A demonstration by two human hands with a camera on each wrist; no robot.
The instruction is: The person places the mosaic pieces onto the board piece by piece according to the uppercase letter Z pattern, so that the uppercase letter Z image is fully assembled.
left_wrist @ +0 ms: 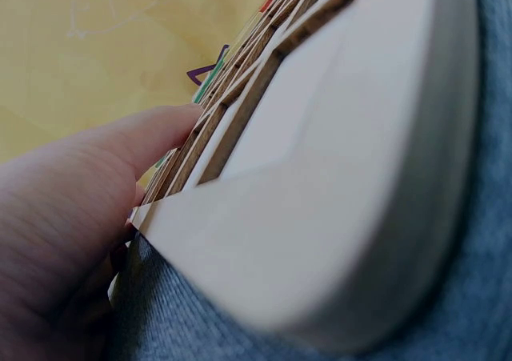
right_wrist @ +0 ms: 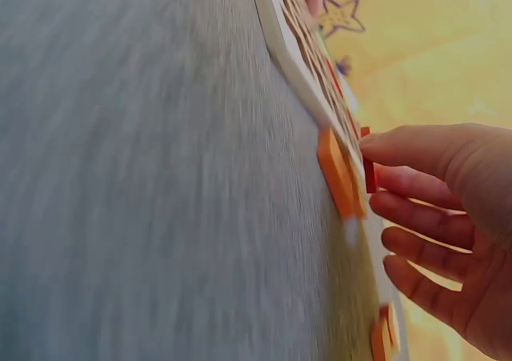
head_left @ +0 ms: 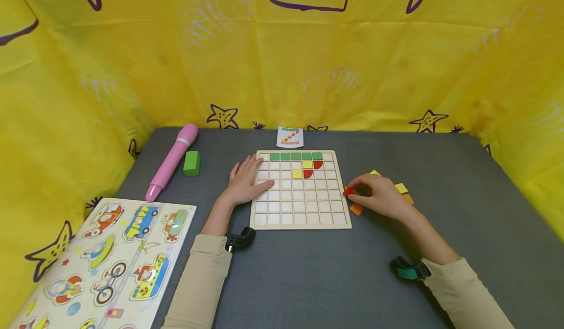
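A wooden grid board [head_left: 301, 225] lies mid-table. Its top row bears several green square tiles [head_left: 296, 156]; below them sit two yellow squares [head_left: 297, 174] and two red quarter-round tiles [head_left: 308, 174] in a diagonal. My left hand [head_left: 245, 181] rests on the board's left edge, fingers straight, thumb over the cells. Just off the board's right edge, my right hand [head_left: 380, 195] pinches a red tile [right_wrist: 369, 169] between thumb and index finger. Orange tiles [head_left: 356, 209] and yellow tiles [head_left: 401, 188] lie around and partly beneath that hand.
Behind the board lies a small pattern card [head_left: 290, 137]. To the left are a pink marker-shaped stick [head_left: 172, 162], a green block [head_left: 191, 163] and a vehicle picture puzzle [head_left: 128, 255]. Yellow cloth [head_left: 282, 55] hangs around the grey table's back and sides.
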